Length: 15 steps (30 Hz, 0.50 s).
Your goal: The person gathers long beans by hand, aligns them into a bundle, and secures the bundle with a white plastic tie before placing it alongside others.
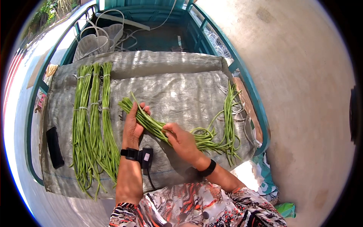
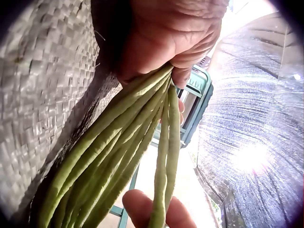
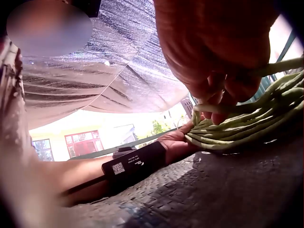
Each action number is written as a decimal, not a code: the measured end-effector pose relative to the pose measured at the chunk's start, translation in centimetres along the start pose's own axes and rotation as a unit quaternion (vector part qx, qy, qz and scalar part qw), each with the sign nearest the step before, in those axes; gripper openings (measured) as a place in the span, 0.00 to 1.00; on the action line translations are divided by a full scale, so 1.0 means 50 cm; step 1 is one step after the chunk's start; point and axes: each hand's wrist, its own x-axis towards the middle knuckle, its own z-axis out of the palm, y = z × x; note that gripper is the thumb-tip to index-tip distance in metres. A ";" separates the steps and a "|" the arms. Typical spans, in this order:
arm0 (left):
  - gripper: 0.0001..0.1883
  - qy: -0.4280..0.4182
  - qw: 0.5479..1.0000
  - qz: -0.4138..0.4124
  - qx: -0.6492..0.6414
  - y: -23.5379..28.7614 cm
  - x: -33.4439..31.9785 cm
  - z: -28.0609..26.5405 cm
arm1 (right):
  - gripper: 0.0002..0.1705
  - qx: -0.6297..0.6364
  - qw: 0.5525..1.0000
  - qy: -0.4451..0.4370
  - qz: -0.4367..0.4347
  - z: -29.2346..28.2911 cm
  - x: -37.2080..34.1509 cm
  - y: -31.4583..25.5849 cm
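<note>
My left hand (image 1: 133,124) grips a bundle of long green beans (image 1: 150,125) near one end, above a grey woven sheet. The beans fan out from its palm in the left wrist view. My right hand (image 1: 182,143) is over the middle of that bundle, its fingers curled and pinching a long bean (image 3: 223,109). From there the beans trail right and curve into a loose pile of long beans (image 1: 228,125). On the left lie several tied bundles of long beans (image 1: 81,113), bound with pale ties.
The grey woven sheet (image 1: 170,90) covers part of a teal cart bed with side rails (image 1: 249,83). A black phone-like object (image 1: 55,147) lies at the left edge. Pale baskets (image 1: 94,45) stand behind. White string (image 1: 238,109) lies by the loose beans.
</note>
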 end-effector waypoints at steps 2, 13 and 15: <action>0.17 0.038 0.999 0.016 0.011 -0.004 -0.006 0.015 | 0.12 0.006 1.000 0.000 0.000 0.006 -0.005 0.004; 0.17 0.083 0.995 0.040 0.041 -0.005 -0.010 0.031 | 0.14 0.114 0.986 -0.007 0.125 -0.033 0.028 -0.013; 0.16 0.026 0.999 0.025 0.038 -0.004 0.003 0.004 | 0.12 0.289 0.942 0.005 0.172 -0.097 0.048 -0.027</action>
